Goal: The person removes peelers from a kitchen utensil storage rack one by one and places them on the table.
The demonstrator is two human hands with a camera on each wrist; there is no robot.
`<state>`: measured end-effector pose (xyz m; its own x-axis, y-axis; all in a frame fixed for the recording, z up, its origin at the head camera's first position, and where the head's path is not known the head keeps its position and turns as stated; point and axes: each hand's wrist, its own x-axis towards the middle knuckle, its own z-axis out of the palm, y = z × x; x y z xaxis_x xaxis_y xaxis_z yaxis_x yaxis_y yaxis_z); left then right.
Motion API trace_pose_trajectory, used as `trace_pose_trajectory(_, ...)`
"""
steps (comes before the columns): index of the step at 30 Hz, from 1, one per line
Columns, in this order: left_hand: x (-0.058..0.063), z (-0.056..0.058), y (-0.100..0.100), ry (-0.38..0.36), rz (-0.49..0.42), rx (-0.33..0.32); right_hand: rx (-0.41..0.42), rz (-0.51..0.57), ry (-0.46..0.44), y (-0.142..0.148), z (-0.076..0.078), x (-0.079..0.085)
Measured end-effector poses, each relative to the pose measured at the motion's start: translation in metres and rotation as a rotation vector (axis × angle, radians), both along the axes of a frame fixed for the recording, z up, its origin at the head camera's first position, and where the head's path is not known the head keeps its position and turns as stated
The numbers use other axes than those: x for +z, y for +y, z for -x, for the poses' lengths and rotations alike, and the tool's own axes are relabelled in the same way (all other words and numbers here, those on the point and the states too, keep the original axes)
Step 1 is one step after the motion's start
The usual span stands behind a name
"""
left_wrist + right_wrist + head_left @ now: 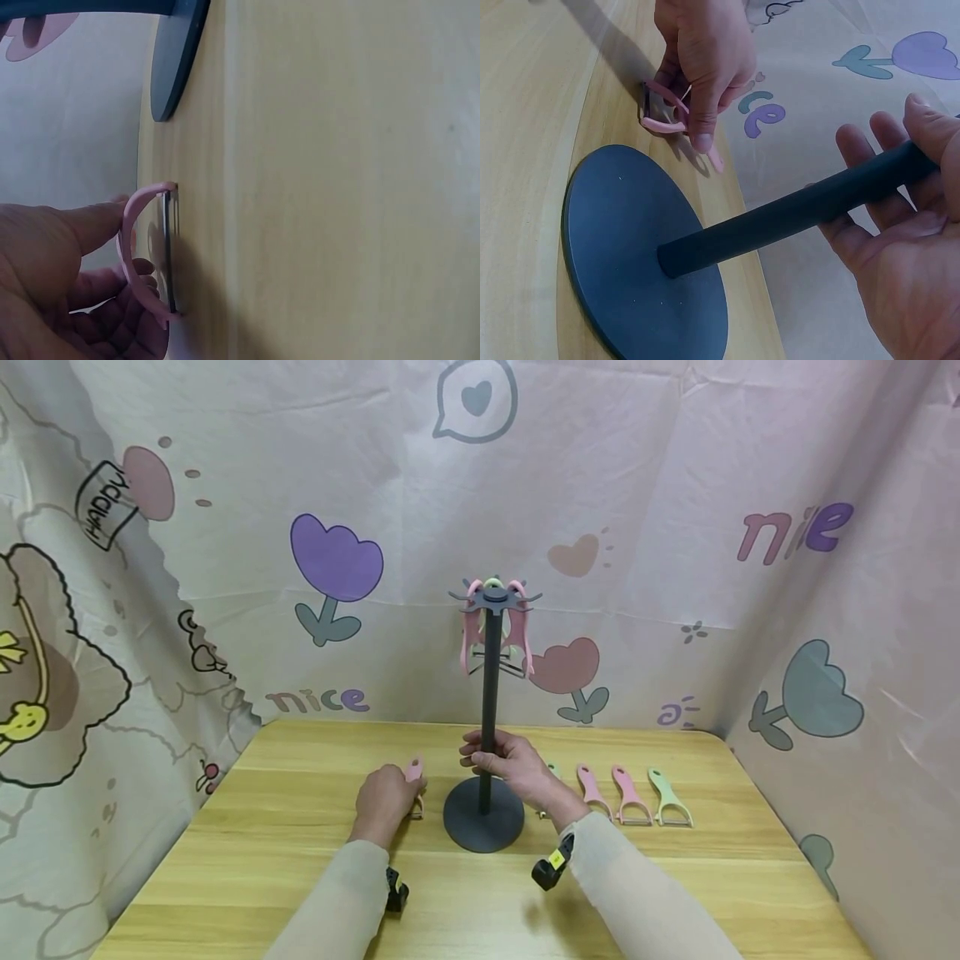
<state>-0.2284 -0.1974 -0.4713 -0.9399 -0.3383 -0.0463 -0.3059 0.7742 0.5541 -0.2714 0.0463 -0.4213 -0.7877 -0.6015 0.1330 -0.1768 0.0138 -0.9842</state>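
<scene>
My left hand [384, 800] pinches a pink Y-shaped peeler [126, 240] by its handle, left of a dark grey stand. In the right wrist view the thumb lies along that peeler [664, 126], whose blade end is close to the table. My right hand [517, 764] holds the stand's upright pole [491, 693], thumb in front and fingers behind, above the round base [483, 827]. From the hooked top [495, 597] of the stand hang several pink and green peelers [517, 639], blades down, partly hidden by the pole.
Right of the stand, a row of peelers lies on the wooden table [720, 877]: two pink peelers [626, 787], a green peeler [663, 787], and another green one [553, 769] mostly behind my right wrist. A printed cloth [645, 460] hangs behind the table and at both sides.
</scene>
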Motion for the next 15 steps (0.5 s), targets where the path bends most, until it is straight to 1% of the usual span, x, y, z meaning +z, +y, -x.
trace_pose_trajectory(6, -0.0010, -0.0009, 0.0005, 0.012, -0.016, 0.007, -0.006, 0.002, -0.005, -0.0009, 0.0000, 0.0004)
trace_pose_trajectory(15, -0.0009, -0.0042, 0.0012, 0.043, 0.017, -0.018, -0.022, 0.007, -0.005, -0.0009, -0.0017, -0.0010)
